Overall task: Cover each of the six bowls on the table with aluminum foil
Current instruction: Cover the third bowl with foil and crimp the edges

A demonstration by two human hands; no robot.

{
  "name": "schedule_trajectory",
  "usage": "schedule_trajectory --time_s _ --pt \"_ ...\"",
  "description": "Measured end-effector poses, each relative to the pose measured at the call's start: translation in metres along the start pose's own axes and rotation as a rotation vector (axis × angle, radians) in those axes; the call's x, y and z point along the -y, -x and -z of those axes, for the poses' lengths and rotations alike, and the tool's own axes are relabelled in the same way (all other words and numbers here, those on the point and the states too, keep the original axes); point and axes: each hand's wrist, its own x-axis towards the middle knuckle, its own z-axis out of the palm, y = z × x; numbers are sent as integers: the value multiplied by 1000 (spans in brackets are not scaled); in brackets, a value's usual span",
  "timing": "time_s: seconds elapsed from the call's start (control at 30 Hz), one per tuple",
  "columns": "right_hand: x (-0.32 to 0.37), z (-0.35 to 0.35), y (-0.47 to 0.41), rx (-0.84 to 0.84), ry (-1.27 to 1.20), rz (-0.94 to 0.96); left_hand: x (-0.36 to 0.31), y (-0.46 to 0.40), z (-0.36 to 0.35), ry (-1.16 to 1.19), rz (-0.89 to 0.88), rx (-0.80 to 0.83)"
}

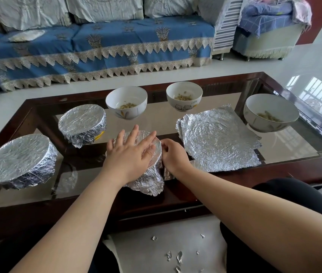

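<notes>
L hand (130, 152) flat on foil-covered bowl (152, 174).

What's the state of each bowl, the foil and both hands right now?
Far-left bowl: covered with foil.
Second bowl: covered, foil crimped down the sides.
Middle bowl: foil on, being pressed down.
Back-left bowl: uncovered, food inside.
Back-right bowl: uncovered, food inside.
Far-right bowl: uncovered, food inside.
Foil sheets: lying flat on the table, unused.
Left hand: flat on the middle bowl's top.
Right hand: pinching foil at its rim.
</notes>
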Motion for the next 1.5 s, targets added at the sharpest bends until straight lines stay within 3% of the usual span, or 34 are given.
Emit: schedule_trajectory --time_s 0.13,0.3,0.6,0.77,0.93,1.03,1.2,1.5 --pt "3 5 0 -13 -51 0 -1 0 0 4 18 2" --pt "8 5 9 -16 -152 -161 -3 -1 -2 1 64 -14" --pt "26 13 22 215 -577 -237 -7 -1 -2 10 113 -42" --pt "23 14 17 266 -522 -109 -10 0 -2 33 173 -57" --pt "15 9 4 142 -291 -120 -15 0 8 60 244 71" --pt "13 12 0 171 -343 -139 -14 5 13 -2 238 131" --pt "11 11 -2 123 -424 -165 -16 7 10 -67 226 49" --pt "8 17 7 263 -822 -274 -15 7 5 27 253 -9"
